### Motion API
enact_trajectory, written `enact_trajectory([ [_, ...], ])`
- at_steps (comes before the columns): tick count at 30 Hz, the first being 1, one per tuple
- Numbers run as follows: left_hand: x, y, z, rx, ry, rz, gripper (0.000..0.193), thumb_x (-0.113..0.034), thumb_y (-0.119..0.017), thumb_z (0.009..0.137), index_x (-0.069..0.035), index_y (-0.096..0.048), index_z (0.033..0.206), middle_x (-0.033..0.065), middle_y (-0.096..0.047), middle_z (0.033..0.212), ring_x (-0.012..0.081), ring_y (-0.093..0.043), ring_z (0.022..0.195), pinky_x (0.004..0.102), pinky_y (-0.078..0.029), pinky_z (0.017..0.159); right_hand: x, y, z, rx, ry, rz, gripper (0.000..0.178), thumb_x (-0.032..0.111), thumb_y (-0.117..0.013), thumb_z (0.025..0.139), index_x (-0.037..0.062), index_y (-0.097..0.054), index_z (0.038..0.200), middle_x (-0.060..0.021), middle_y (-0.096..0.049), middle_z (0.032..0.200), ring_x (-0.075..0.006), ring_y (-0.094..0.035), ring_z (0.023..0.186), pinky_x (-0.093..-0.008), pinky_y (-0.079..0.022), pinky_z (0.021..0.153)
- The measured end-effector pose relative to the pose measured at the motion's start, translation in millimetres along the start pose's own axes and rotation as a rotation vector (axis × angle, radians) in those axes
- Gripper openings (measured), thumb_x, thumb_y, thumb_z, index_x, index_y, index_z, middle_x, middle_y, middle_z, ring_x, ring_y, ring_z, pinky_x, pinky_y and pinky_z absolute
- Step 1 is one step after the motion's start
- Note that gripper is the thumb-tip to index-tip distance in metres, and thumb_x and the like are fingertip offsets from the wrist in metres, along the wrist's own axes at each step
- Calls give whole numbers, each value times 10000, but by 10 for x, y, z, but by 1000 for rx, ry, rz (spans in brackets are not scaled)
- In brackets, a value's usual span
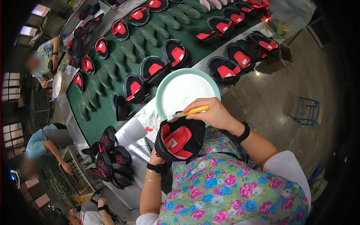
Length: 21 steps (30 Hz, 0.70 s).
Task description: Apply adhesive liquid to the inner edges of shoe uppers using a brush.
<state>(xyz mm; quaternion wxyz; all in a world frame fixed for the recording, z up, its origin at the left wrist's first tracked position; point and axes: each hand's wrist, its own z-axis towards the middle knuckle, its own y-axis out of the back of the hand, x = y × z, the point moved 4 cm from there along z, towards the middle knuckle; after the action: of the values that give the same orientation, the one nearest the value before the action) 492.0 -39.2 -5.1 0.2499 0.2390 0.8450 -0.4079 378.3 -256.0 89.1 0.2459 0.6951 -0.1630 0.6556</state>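
Observation:
My left hand [155, 159] grips a black shoe upper [198, 131] with a red lining from below, and the shoe hides most of its fingers. In my right hand [214, 112] is a brush with a yellow handle [198, 110], pinched near the handle's end. Its pale bristles [172, 118] are at the shoe's top edge; whether they touch it I cannot tell. Just beyond the shoe stands a round teal basin [160, 90] holding white liquid [183, 90].
A long green conveyor belt [112, 60] carries rows of black-and-red shoe uppers [155, 69] and dark green shoe lasts [150, 35]. Black shoes [107, 159] are piled on the metal ledge at left. Co-workers [48, 138] are at the left; a blue-framed stool [309, 110] stands at right.

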Motion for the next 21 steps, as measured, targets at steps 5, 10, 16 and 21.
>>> enact_trajectory([
  [5, -162, -130, -19, 9, -92, 123, 624, 14, -599, 834, -57, -307, 1380, 113, -460, 1297, 235, -501, 1156, 374, -452, 952, -111, 109, -21, -108, -50, -74, 165, 71, -725, 711, 25, -696, 867, -93, -677, 806, -171, -634, 720, -268, -489, 681],
  [10, -320, -88, -83, -5, -184, 101, 580, 7, -609, 828, -21, -353, 1349, 118, -492, 1265, 233, -529, 1117, 370, -458, 941, -76, 233, -123, -246, -96, -251, 172, 129, -729, 726, 8, -689, 841, -116, -672, 770, -179, -642, 664, -270, -495, 632],
  [16, -465, 24, -189, -159, -368, 57, 454, 19, -570, 856, 10, -411, 1282, 137, -551, 1170, 210, -574, 1022, 340, -515, 874, 131, -43, -291, -324, -80, -410, 195, 190, -736, 729, 10, -676, 773, -124, -650, 686, -205, -636, 600, -292, -494, 584],
  [21, -510, 335, -295, -266, -575, 360, 421, -70, -602, 869, 22, -458, 1253, 134, -559, 1175, 203, -550, 1058, 323, -432, 922, 272, -441, -371, -249, -72, -374, 221, 207, -735, 736, -2, -660, 739, -133, -632, 647, -212, -617, 557, -304, -478, 551],
])
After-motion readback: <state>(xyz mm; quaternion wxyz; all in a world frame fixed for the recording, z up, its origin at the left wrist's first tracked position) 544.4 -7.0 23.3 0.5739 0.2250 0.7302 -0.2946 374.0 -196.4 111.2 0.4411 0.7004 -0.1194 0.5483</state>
